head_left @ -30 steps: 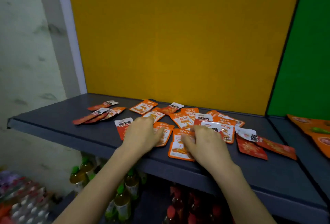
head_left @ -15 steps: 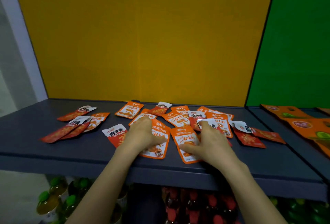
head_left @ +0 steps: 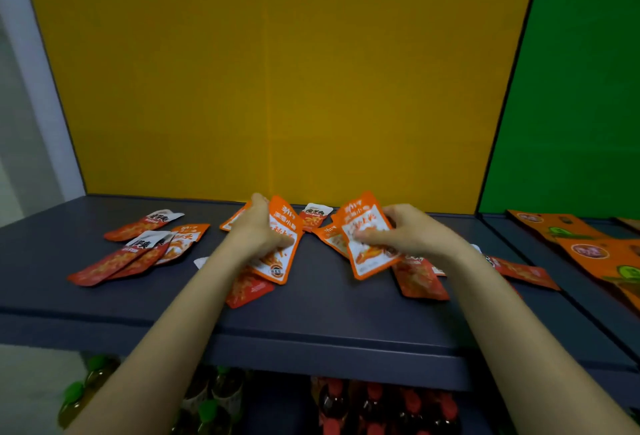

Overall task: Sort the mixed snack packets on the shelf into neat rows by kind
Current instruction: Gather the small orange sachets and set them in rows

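Head view: your left hand [head_left: 258, 226] and right hand [head_left: 412, 232] now grip lifted orange packets [head_left: 282, 247], one each; sorting starts.

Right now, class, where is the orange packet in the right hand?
Head view, right of centre: the orange packet is held tilted above the grey shelf by the right hand, beside the other orange packet that the left hand grips.

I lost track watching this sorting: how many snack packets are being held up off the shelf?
2. One orange packet gripped by the left hand; a second orange packet gripped by the right hand, just right of it. Others may hide behind them.
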Tool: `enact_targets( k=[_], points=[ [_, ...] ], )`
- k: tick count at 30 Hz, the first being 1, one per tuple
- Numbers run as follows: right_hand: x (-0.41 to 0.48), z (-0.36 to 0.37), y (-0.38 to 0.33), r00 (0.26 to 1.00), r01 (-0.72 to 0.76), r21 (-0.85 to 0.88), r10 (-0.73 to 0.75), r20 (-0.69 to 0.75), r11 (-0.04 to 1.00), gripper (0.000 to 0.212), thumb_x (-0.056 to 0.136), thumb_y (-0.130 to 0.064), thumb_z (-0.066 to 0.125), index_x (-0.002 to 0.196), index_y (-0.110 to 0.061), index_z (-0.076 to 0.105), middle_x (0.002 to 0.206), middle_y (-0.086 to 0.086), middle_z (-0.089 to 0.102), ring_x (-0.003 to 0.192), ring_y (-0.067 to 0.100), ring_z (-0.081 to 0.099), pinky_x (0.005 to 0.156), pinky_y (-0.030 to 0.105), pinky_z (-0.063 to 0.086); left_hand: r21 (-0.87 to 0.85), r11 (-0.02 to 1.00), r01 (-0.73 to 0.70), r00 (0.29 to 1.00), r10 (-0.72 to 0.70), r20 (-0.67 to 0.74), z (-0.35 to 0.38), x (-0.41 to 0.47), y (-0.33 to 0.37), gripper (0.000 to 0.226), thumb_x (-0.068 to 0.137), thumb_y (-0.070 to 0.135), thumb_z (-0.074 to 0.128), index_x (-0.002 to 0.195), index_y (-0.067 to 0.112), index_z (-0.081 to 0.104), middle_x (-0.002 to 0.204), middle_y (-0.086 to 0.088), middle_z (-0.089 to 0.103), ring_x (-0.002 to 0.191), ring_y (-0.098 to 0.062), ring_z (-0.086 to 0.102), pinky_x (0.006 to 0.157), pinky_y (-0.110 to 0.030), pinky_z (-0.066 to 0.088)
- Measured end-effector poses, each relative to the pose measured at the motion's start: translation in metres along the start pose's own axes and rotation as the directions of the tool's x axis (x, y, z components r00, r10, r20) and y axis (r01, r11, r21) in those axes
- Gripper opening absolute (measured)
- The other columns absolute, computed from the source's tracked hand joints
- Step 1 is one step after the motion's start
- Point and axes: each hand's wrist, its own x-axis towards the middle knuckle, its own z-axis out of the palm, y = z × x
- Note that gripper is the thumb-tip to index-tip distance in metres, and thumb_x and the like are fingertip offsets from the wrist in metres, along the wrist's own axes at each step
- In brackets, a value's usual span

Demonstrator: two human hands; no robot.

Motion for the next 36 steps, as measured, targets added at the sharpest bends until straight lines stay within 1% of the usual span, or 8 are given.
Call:
enact_targets(
  k=[5,9,12,19,26,28,32,36],
  points=[
    [0.042,0.010,-0.001,0.998,-0.041,-0.054,0.043,0.048,0.998,0.021,0.082,-0.028,0.070,0.094,-0.013,0.064,0.105,0.009,0.071,0.083,0.017,0.063,0.074,0.029,0.050,0.168,0.984,0.056,0.997,-0.065,0.048,0.019,0.022,-0.006,0.086,0.077,0.031,0.073,0.139,-0.002,0.024,0.143,-0.018,0.037,0.131,-0.032,0.038,0.101,-0.038,0.037],
    [0.059,0.023,0.007,0.992,-0.120,-0.089,0.124,0.036,0.989,0.020,0.082,-0.026,0.065,0.092,-0.010,0.061,0.088,0.007,0.073,0.072,0.018,0.069,0.061,0.021,0.049,0.261,0.960,0.099,0.989,-0.124,0.081,0.020,0.033,-0.010,0.078,0.076,0.045,0.069,0.133,0.004,0.034,0.140,-0.015,0.042,0.132,-0.032,0.036,0.104,-0.040,0.037],
    [0.064,0.028,0.008,0.991,-0.134,-0.167,0.131,-0.029,0.977,0.024,0.084,-0.030,0.060,0.090,-0.007,0.056,0.108,0.016,0.069,0.088,0.025,0.066,0.067,0.032,0.046,0.333,0.938,0.099,0.986,-0.137,0.091,0.020,0.038,-0.009,0.077,0.074,0.050,0.069,0.130,0.005,0.039,0.139,-0.013,0.044,0.136,-0.033,0.028,0.109,-0.043,0.033],
    [0.074,0.039,0.019,0.989,-0.147,-0.311,0.134,-0.062,0.939,0.058,0.083,-0.053,0.055,0.119,-0.008,0.052,0.126,0.011,0.055,0.112,0.027,0.054,0.077,0.031,0.039,0.226,0.965,0.137,0.976,-0.170,0.135,0.015,0.046,-0.009,0.061,0.069,0.040,0.077,0.113,0.010,0.046,0.112,-0.008,0.058,0.105,-0.025,0.057,0.089,-0.035,0.048],
    [0.074,0.038,0.020,0.987,-0.153,-0.356,0.158,-0.017,0.922,0.053,0.074,-0.066,0.060,0.073,-0.015,0.045,0.079,0.002,0.053,0.081,0.019,0.051,0.062,0.028,0.036,0.135,0.986,0.101,0.970,-0.128,0.208,0.009,0.053,-0.007,0.037,0.067,0.023,0.081,0.085,0.009,0.051,0.081,-0.013,0.063,0.076,-0.027,0.064,0.063,-0.030,0.046],
    [0.075,0.037,0.021,0.987,-0.150,-0.315,0.159,0.006,0.937,0.053,0.072,-0.064,0.064,0.070,-0.014,0.045,0.081,0.004,0.060,0.081,0.019,0.057,0.063,0.029,0.038,0.110,0.990,0.090,0.979,-0.108,0.170,0.010,0.051,-0.005,0.039,0.070,0.020,0.079,0.088,0.011,0.046,0.086,-0.008,0.059,0.079,-0.026,0.059,0.066,-0.031,0.045],
    [0.076,0.035,0.021,0.988,-0.152,-0.244,0.150,-0.027,0.958,0.057,0.070,-0.058,0.069,0.100,-0.011,0.059,0.108,0.006,0.068,0.097,0.023,0.065,0.086,0.034,0.051,0.109,0.990,0.084,0.990,-0.095,0.106,-0.001,0.040,-0.005,0.047,0.076,0.022,0.075,0.107,0.009,0.042,0.101,-0.006,0.052,0.100,-0.028,0.058,0.073,-0.031,0.043],
    [0.072,0.034,0.016,0.986,-0.165,-0.181,0.157,-0.057,0.970,0.066,0.076,-0.050,0.069,0.122,-0.009,0.044,0.123,0.007,0.058,0.107,0.024,0.060,0.090,0.038,0.051,0.040,0.994,0.103,0.989,-0.106,0.099,-0.030,0.036,-0.019,0.026,0.076,0.019,0.075,0.079,0.010,0.051,0.080,-0.009,0.061,0.069,-0.023,0.059,0.061,-0.026,0.046]
  ],
)
